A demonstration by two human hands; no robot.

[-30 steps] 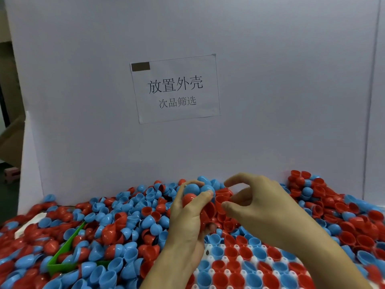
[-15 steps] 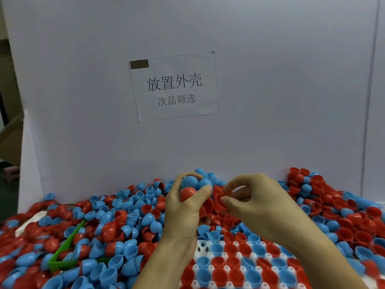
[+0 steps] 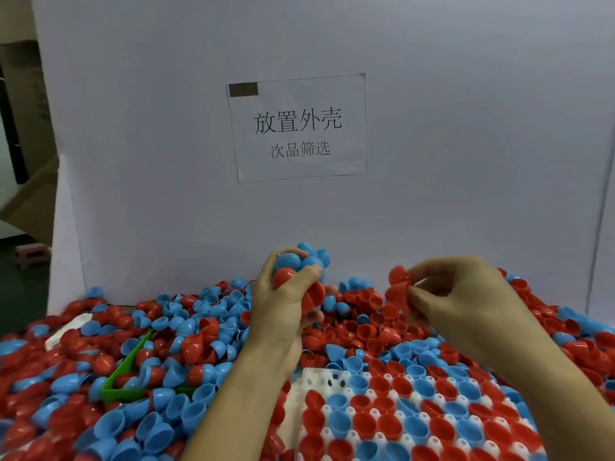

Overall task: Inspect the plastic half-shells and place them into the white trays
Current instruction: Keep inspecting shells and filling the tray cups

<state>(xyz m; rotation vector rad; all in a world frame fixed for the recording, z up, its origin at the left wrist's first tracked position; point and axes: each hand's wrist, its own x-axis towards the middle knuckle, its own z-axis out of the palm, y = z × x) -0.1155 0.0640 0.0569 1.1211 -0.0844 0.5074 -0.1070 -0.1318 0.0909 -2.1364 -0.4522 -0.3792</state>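
My left hand (image 3: pixel 283 304) is raised above the pile and grips a bunch of half-shells (image 3: pixel 301 264), several blue on top and red ones below. To its right, my right hand (image 3: pixel 456 294) pinches red half-shells (image 3: pixel 397 287) between thumb and fingers. Below both hands lies the white tray (image 3: pixel 306 390), its cups filled with rows of red and blue half-shells; a few cups at its left end are bare. A loose heap of red and blue half-shells (image 3: pixel 186 331) surrounds the tray.
A green scoop (image 3: pixel 126 377) lies half buried in the heap at the left. A white board (image 3: pixel 432 144) with a paper sign (image 3: pixel 298 128) stands behind the pile. Cardboard and a dark floor show at the far left.
My right hand has pulled away to the right with red half-shells, apart from the left hand. My left hand has lifted its bunch a little higher.
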